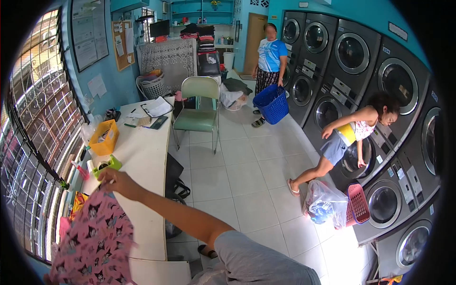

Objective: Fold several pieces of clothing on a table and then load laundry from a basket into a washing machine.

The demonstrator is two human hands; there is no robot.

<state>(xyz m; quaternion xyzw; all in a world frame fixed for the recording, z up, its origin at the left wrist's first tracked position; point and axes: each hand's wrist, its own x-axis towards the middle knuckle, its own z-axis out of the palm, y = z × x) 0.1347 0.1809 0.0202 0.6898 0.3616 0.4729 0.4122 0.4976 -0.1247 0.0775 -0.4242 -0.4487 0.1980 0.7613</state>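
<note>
My right hand (pixel 117 183) reaches across from the lower right and pinches the top edge of a pink printed cloth garment (pixel 96 242). The garment hangs spread out over the left side of the white table (pixel 146 221), its lower end cut off by the picture's rim. At the bottom left a small sliver that may be my left hand (pixel 46 279) shows against the cloth; its grip is hidden. Just behind my right hand stands a lime-green tape dispenser (pixel 108 165). A pink-red bottle (pixel 81 171) is close by, near the window.
A yellow basket (pixel 104 138) and clipboard (pixel 157 107) lie further along the table. Beyond is a green chair (pixel 197 107). A person with a blue basket (pixel 271 104) stands behind; another bends at the machines (pixel 384 203), near a plastic bag (pixel 326 203) and pink basket (pixel 357 205).
</note>
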